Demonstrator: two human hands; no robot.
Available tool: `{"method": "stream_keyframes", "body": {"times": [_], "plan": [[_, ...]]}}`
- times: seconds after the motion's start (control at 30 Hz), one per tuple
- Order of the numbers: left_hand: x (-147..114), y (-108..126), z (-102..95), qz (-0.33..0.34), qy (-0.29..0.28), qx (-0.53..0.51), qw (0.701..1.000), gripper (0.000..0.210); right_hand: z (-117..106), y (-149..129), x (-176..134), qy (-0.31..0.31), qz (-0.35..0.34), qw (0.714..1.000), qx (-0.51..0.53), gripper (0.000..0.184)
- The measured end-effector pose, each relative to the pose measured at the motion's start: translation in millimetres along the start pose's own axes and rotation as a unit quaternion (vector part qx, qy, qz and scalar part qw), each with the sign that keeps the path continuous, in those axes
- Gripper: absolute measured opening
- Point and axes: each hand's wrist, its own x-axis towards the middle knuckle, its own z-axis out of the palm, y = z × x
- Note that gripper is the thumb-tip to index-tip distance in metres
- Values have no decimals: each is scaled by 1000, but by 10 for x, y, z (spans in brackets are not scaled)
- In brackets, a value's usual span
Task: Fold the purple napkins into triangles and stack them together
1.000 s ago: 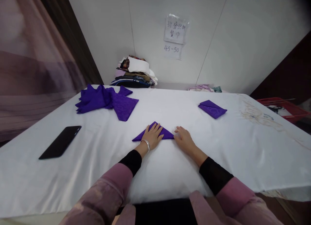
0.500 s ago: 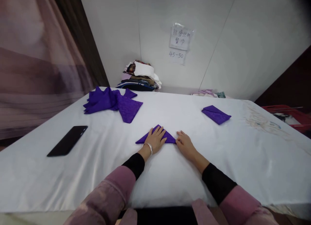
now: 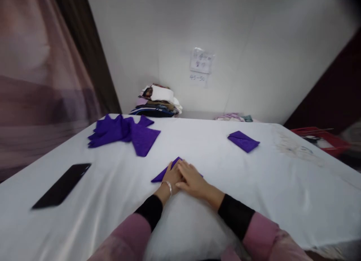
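A purple cloth napkin (image 3: pixel 161 176), folded into a low triangle, lies on the white tablecloth in front of me. My left hand (image 3: pixel 171 176) rests flat on its middle, a silver bracelet at the wrist. Over the left hand's fingers lies my right hand (image 3: pixel 194 180), its fingers stretched out and pressing down. Between them the hands cover most of the napkin; only its left corner, the top point and a bit of the right corner show.
Crumpled purple napkins (image 3: pixel 113 131) lie at the back left, and a folded one (image 3: pixel 243 141) at the back right. A black phone (image 3: pixel 63 185) is on the left. Behind the table stand a cloth stack (image 3: pixel 159 101) and, right, a red basket (image 3: pixel 335 144).
My right hand has left the napkin's right corner and moved left onto my left hand. The left hand stays on the napkin. The view has tilted up and shifted slightly.
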Motion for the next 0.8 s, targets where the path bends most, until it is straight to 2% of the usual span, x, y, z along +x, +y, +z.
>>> {"method": "stream_keyframes", "body": {"times": [0.1,0.17,0.27,0.37,0.5,0.67,0.8], "plan": [[21,-27,-36,-15,-14,3,1000,49,8,7,92,-28,10,1000,0,82],[37,-48,-73,-24,-30,3,999,49,-5,33,79,-21,11,1000,-1,82],[52,-82,-111,-4,-46,10,999,50,-25,47,-3,-6,20,1000,-8,84],[54,-128,-102,-5,-47,18,999,53,-30,55,-88,-2,44,999,-18,86],[6,-244,-60,-83,-35,21,996,56,-26,95,-144,3,56,998,-34,83],[-112,-430,-29,-150,-55,46,986,58,-49,114,-153,-1,56,998,-30,81],[-130,-497,-88,-204,-42,19,978,58,-59,104,-162,-1,57,998,-8,81]]}}
